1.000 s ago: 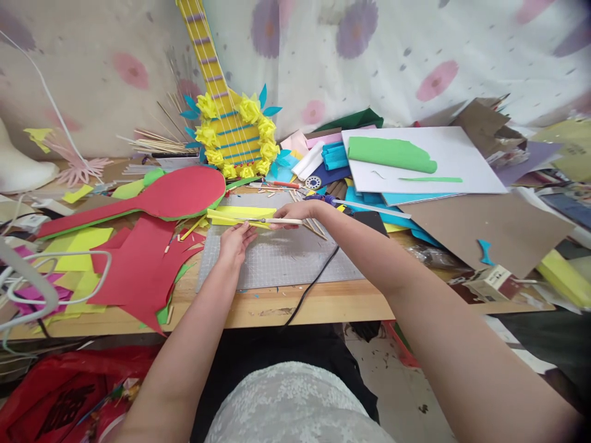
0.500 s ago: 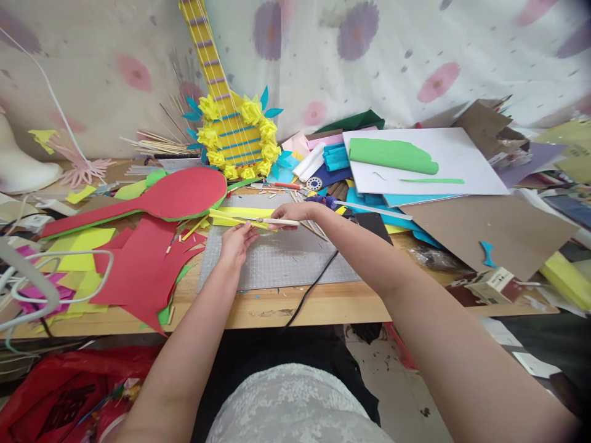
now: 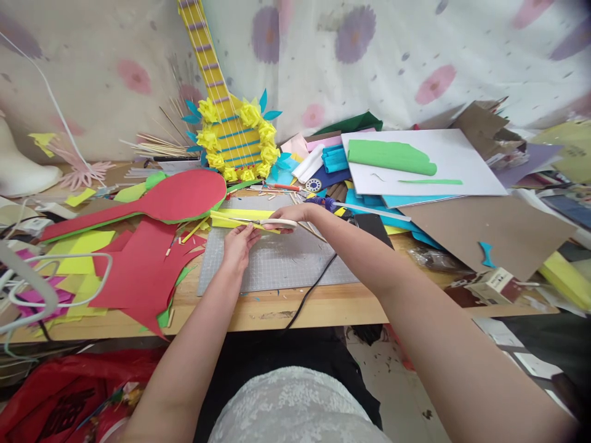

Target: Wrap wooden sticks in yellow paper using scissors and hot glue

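My right hand [image 3: 292, 213] is closed on the handles of a pair of scissors [image 3: 279, 223] with pale handles. Their blades point left and lie along a yellow paper strip [image 3: 224, 218]. The strip's near edge is pinched between the fingers of my left hand [image 3: 240, 242], just below the blades. Both hands are over a grey cutting mat [image 3: 295, 261]. How far the blades have cut into the paper is too small to tell.
A red guitar-shaped cutout [image 3: 194, 194] and red paper scraps [image 3: 138, 271] lie left. Behind stands a yellow paper guitar [image 3: 237, 138] with flowers. A glue gun [image 3: 323, 202], black cable [image 3: 309, 292], white board [image 3: 462, 160] and brown cardboard [image 3: 489, 227] are to the right.
The scissors have shifted slightly left along the yellow paper, and their handles look a little wider apart. My left hand has moved slightly right, still pinching the paper.
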{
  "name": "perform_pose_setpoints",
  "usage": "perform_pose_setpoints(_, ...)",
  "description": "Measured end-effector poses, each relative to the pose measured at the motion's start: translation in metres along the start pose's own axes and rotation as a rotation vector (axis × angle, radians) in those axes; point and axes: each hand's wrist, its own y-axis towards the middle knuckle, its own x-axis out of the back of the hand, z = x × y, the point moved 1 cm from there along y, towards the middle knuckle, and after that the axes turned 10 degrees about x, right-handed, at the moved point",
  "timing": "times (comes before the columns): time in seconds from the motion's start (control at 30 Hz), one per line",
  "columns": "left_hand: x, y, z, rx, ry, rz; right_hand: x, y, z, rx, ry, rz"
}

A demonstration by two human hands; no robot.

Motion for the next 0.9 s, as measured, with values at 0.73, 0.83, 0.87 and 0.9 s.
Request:
perform_pose_setpoints(0.73, -0.0006, 0.0011, 0.0021, 0.012, -0.012, -0.01, 0.0039, 0.0046, 0.0007, 0.006, -0.099, -0.072)
perform_pose_setpoints(0.83, -0.0008, 0.0005, 0.0009, 0.009, -0.009, -0.002, 0.0052, 0.0051, 0.0015, 0.001, -0.104, -0.062)
perform_pose_setpoints(0.87, -0.0008, 0.0004, 0.0007, 0.007, -0.008, 0.003, 0.0057, 0.0059, 0.0016, 0.001, -0.103, -0.05)
perform_pose_setpoints(0.9, -0.0006, 0.0003, 0.0007, 0.004, -0.009, 0.007, 0.0062, 0.0069, 0.0017, -0.001, -0.102, -0.036)
